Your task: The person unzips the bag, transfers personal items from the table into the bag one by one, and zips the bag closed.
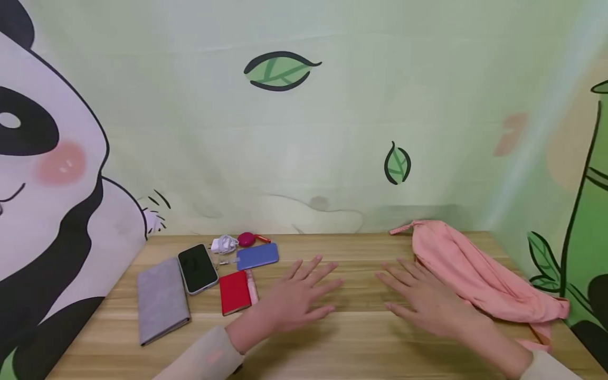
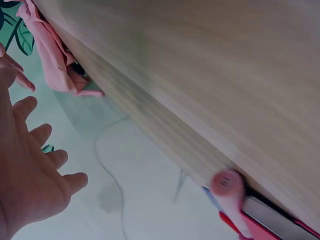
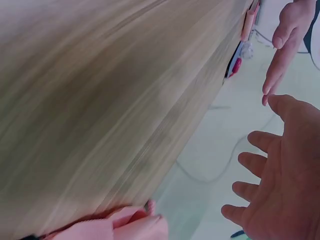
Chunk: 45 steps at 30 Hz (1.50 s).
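My left hand (image 1: 296, 301) is held over the middle of the wooden table, palm down, fingers straight and spread, holding nothing. Nearest to it are a slim pink tube (image 1: 252, 287) and a small red booklet (image 1: 235, 293). My right hand (image 1: 429, 301) hovers likewise to the right, fingers spread and nothing in its grip. Beside it a pink cloth bag (image 1: 480, 272) lies crumpled, partly overlapped by the hand in the head view. In the left wrist view the tube (image 2: 227, 187) stands out at the lower edge, below the left hand (image 2: 35, 170).
At the table's left lie a grey folder-like cover (image 1: 162, 301), a smartphone (image 1: 198, 268) and a blue card holder (image 1: 257, 256). Behind them are a white charger with coiled cable (image 1: 225, 244), a dark pink round item (image 1: 246, 239) and a small orange-red stick (image 1: 263, 238). A printed curtain (image 1: 332, 132) borders the back.
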{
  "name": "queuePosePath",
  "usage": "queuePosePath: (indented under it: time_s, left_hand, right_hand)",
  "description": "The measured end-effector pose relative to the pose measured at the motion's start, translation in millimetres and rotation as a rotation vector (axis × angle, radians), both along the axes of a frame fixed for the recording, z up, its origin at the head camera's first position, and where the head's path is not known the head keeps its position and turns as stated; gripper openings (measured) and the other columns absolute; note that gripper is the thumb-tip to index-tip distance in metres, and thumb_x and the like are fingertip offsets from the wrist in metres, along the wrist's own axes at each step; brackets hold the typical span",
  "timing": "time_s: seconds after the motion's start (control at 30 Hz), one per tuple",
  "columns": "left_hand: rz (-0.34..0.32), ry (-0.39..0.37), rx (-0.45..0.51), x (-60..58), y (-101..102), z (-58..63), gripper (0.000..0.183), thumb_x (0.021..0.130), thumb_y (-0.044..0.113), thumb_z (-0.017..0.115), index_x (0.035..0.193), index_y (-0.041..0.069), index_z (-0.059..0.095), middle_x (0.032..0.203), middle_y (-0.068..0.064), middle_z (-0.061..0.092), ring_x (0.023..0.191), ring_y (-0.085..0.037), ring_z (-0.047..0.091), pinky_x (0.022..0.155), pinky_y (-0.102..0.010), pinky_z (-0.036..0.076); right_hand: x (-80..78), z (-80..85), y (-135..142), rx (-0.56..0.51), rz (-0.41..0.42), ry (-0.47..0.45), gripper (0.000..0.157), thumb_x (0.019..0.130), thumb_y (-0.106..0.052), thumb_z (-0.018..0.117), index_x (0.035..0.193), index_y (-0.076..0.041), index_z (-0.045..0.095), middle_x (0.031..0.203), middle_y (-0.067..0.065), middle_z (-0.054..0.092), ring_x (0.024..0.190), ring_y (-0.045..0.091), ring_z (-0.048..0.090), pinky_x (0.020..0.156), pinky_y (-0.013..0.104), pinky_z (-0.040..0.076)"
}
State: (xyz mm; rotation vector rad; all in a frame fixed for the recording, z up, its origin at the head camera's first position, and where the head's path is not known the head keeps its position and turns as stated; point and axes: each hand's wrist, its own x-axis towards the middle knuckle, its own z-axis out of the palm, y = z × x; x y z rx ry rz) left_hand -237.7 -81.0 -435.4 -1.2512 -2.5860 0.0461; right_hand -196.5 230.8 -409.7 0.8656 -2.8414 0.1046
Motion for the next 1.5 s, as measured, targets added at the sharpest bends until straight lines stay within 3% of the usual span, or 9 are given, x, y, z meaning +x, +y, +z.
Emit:
queuePosePath:
  time_s: [0.23,0.5,0.8,1.0,1.23,1.5]
  left_hand:
    - [-0.043,0.001,-0.005,-4.8,23,3.2,0.056,0.097,0.061,0.020,0.149,0.041,0.017,0.159,0.006,0.010,0.145,-0.023,0.000,0.113,-0.053,0.012]
    - [-0.075,-0.018,-0.022,-12.0,54,5.8,0.057,0.096,0.060,0.027,0.149,0.041,0.017,0.159,0.009,0.003,0.145,-0.021,0.002,0.112,-0.054,0.017]
    - [-0.114,-0.087,-0.064,-24.8,93,8.8,0.055,0.096,0.061,0.015,0.149,0.045,0.008,0.159,0.010,-0.002,0.145,-0.019,-0.004,0.113,-0.051,0.018]
    - [-0.141,-0.116,-0.123,-36.5,127,4.4,0.054,0.097,0.061,0.014,0.148,0.046,0.008,0.158,0.013,-0.004,0.145,-0.017,-0.001,0.114,-0.047,0.018]
    - [-0.146,-0.184,-0.144,-48.0,165,2.0,0.052,0.097,0.060,0.015,0.147,0.047,0.007,0.158,0.015,-0.004,0.145,-0.016,0.002,0.115,-0.045,0.017]
    - [-0.124,-0.185,-0.126,-59.5,213,5.4,0.053,0.099,0.056,0.021,0.148,0.047,0.002,0.158,0.013,-0.002,0.145,-0.017,0.001,0.115,-0.041,0.017]
  right_hand:
    - [4.3,1.1,20,-0.024,-0.036,-0.014,0.057,0.096,-0.050,0.046,0.145,-0.022,0.039,0.149,0.008,0.037,0.140,0.036,0.024,0.109,0.051,0.023]
    - [9.5,3.6,45,-0.011,-0.084,-0.029,0.057,0.095,-0.050,0.047,0.144,-0.021,0.041,0.153,0.008,0.030,0.139,0.036,0.025,0.107,0.052,0.027]
    - [14.7,6.8,70,-0.053,-0.171,-0.062,0.059,0.095,-0.048,0.048,0.145,-0.018,0.039,0.148,0.014,0.036,0.134,0.039,0.031,0.102,0.056,0.031]
    - [20.8,5.9,87,-0.081,-0.259,-0.128,0.058,0.096,-0.054,0.039,0.144,-0.021,0.042,0.149,0.013,0.035,0.135,0.041,0.030,0.100,0.059,0.031]
    - [20.5,-1.0,100,-0.046,-0.303,-0.123,0.055,0.093,-0.035,0.057,0.139,-0.007,0.047,0.140,0.024,0.043,0.127,0.045,0.038,0.098,0.060,0.032]
    - [15.4,-8.9,109,-0.049,-0.405,-0.166,0.055,0.091,-0.031,0.060,0.134,0.001,0.049,0.132,0.033,0.045,0.114,0.054,0.045,0.088,0.065,0.038]
